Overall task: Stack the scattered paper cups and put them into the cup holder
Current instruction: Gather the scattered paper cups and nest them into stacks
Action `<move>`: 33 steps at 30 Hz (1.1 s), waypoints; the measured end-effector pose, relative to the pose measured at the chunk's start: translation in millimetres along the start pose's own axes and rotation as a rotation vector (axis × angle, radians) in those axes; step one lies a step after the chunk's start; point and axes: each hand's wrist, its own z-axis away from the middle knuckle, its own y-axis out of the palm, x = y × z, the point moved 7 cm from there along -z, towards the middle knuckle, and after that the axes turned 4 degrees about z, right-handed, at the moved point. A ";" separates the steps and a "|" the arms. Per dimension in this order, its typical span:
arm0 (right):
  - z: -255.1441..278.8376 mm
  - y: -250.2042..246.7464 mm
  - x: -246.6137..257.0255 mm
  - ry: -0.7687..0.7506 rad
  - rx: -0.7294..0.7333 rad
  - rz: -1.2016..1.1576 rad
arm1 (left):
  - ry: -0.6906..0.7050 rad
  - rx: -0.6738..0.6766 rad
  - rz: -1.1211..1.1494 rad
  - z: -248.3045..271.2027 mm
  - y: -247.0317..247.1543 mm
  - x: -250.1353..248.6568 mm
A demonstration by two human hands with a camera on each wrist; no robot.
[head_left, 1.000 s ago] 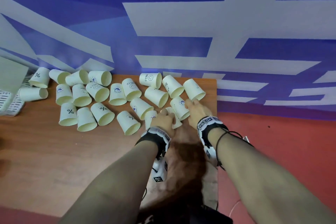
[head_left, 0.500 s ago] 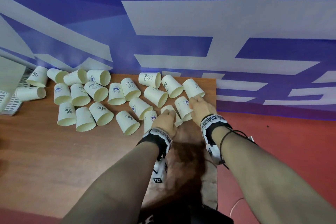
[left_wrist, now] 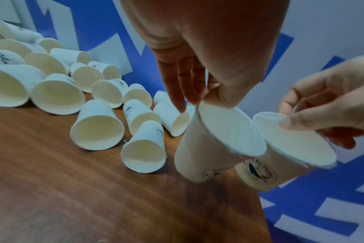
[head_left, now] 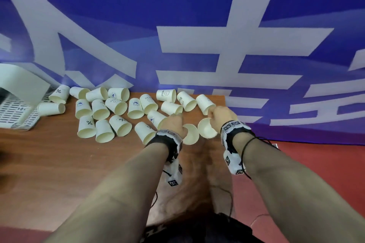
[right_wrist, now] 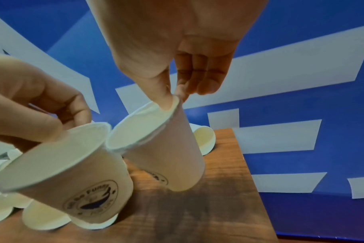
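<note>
Lower centre of the head view, near the table's right edge: two paper cups held lifted, mouths toward the camera, rims side by side.

Left hand: thumb and fingers pinching the rim of the left cup; remaining fingers loosely extended.

Right hand: thumb inside the rim of the right cup, forefinger outside, other fingers curled.

Scattered cups: some twenty lying on their sides across the middle left of the frame. White slotted object, far left, possibly the cup holder; cannot tell.

Risks, judged: thin rim pinches may crease the paper or let a cup slip; a tilted cup could jam on nesting; a dropped cup may roll off the nearby edge.

Change from a second ago: both hands were then low among the cups on the table; each has now raised one clear.
</note>
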 end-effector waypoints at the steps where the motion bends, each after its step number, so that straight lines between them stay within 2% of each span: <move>1: 9.1 -3.2 5.2 0.005 -0.016 -0.015 | -0.013 -0.016 0.036 9.2 -6.9 6.0; 7: 44.7 7.4 47.0 -0.023 0.000 -0.094 | -0.159 -0.054 0.136 64.5 -36.3 65.3; 9: 51.9 17.7 73.9 -0.072 0.048 -0.097 | -0.239 -0.048 0.147 83.6 -43.6 98.0; 12: 62.0 29.5 118.6 -0.142 0.061 -0.078 | -0.361 0.038 0.154 110.1 -46.6 147.0; 15: 79.8 42.2 164.4 -0.170 0.032 -0.071 | -0.408 0.001 0.155 139.1 -54.9 192.0; 20: 116.1 55.3 228.9 -0.147 0.010 -0.009 | -0.381 -0.016 0.166 178.7 -69.3 260.8; 26: 145.2 67.4 321.1 -0.099 -0.109 -0.014 | -0.276 -0.027 0.173 218.0 -100.6 352.1; 33: 172.5 91.4 455.1 -0.179 -0.064 0.001 | -0.287 -0.054 0.202 260.6 -138.9 460.7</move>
